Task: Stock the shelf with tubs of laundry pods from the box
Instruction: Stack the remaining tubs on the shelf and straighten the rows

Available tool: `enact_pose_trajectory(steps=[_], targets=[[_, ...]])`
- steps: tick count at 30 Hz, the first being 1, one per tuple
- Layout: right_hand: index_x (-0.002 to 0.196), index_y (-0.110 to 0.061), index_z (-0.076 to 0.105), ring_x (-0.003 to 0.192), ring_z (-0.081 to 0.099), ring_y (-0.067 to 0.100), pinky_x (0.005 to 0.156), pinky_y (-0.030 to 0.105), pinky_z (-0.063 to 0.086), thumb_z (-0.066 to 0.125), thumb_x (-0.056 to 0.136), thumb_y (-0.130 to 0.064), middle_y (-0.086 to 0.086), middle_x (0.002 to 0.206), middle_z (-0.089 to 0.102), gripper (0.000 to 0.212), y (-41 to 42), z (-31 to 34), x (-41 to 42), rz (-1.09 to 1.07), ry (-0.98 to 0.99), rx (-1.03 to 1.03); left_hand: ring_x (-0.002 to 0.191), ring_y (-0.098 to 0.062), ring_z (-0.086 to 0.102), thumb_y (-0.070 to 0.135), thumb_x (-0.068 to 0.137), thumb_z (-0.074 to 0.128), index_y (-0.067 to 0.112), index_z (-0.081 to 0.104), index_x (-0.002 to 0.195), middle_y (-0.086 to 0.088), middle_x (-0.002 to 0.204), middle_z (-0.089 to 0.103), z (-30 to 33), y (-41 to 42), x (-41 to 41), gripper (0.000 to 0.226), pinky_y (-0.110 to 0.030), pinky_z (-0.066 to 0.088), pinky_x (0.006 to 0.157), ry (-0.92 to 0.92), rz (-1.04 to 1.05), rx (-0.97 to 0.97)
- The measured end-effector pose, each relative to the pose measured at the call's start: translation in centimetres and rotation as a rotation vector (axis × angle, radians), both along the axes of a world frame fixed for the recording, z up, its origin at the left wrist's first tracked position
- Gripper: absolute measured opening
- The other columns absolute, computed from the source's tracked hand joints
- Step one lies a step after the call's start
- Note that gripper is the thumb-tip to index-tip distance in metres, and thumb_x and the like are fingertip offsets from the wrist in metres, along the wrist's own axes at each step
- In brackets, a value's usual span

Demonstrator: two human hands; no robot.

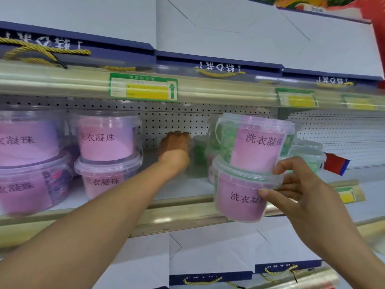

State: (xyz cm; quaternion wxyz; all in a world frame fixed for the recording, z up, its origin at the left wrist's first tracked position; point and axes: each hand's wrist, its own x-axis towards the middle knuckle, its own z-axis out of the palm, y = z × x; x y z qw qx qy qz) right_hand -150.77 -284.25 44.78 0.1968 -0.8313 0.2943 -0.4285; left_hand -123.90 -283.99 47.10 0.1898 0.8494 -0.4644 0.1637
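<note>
My right hand (295, 184) grips the lower of two stacked clear tubs with pink labels, the lower tub (239, 197) and the upper tub (256, 142), held in front of the shelf (187, 211) edge. My left hand (175, 147) reaches deep into the shelf with its fingers curled against a blurred green-filled tub (200, 151) at the back; whether it grips that tub is unclear. Two stacks of purple-filled tubs stand on the left: one (106, 155) beside my left forearm, a larger-looking one (27, 161) at the frame's edge.
More green-filled tubs (308, 157) stand at the shelf's right, behind the held stack. A perforated back panel (170, 119) closes the shelf. The upper shelf rail carries a green price tag (143, 86). White and navy gift bags (218, 28) sit above and below (208, 278).
</note>
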Motion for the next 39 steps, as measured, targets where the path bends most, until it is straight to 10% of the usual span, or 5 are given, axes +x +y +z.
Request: enact_pose_trajectory(steps=[7, 39], targets=[[0.084, -0.042, 0.046, 0.079, 0.065, 0.005, 0.066, 0.017, 0.047, 0.076, 0.070, -0.030, -0.003, 0.092, 0.062, 0.036, -0.6, -0.9, 0.5, 0.012, -0.024, 0.018, 0.116, -0.029, 0.050, 0.006, 0.084, 0.055, 0.008, 0.055, 0.123, -0.011, 0.122, 0.053, 0.3, -1.6, 0.9, 0.039, -0.037, 0.045, 0.084, -0.336, 0.086, 0.169], [0.083, -0.041, 0.046, 0.078, 0.062, 0.000, 0.061, 0.011, 0.039, 0.075, 0.073, -0.027, -0.007, 0.089, 0.060, 0.034, -1.1, -0.9, 0.1, 0.073, -0.052, 0.068, 0.104, -0.031, 0.058, -0.001, 0.085, 0.052, 0.012, 0.054, 0.112, -0.011, 0.113, 0.058, 1.7, 1.3, 1.0, 0.030, -0.032, 0.039, 0.070, -0.369, 0.199, 0.249]])
